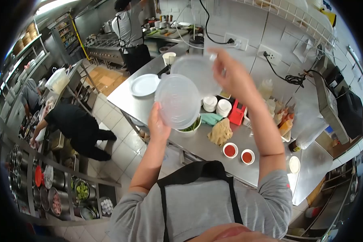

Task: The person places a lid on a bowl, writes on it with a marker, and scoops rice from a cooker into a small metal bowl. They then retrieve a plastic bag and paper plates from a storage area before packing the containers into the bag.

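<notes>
My left hand [159, 126] grips a round, translucent plastic lid [176, 101] by its lower left edge, fingers partly hidden behind it. The lid is tilted up and has raised markings at its centre. Just behind it is a second round translucent lid [203, 76], smeared by motion. My right hand [230, 74] is at that lid's right edge, fingers bent and blurred, and appears to hold it. Below the lids, a white bowl of green vegetables [189, 128] is partly covered from view.
On the steel counter [197, 147] are a white plate [144, 85], stacked white cups [223, 107], a tan cloth [220, 132], a teal cloth [210, 118] and red sauce cups [230, 151]. Sauce bottles [286, 123] stand right. Co-workers [76, 127] work at left and back.
</notes>
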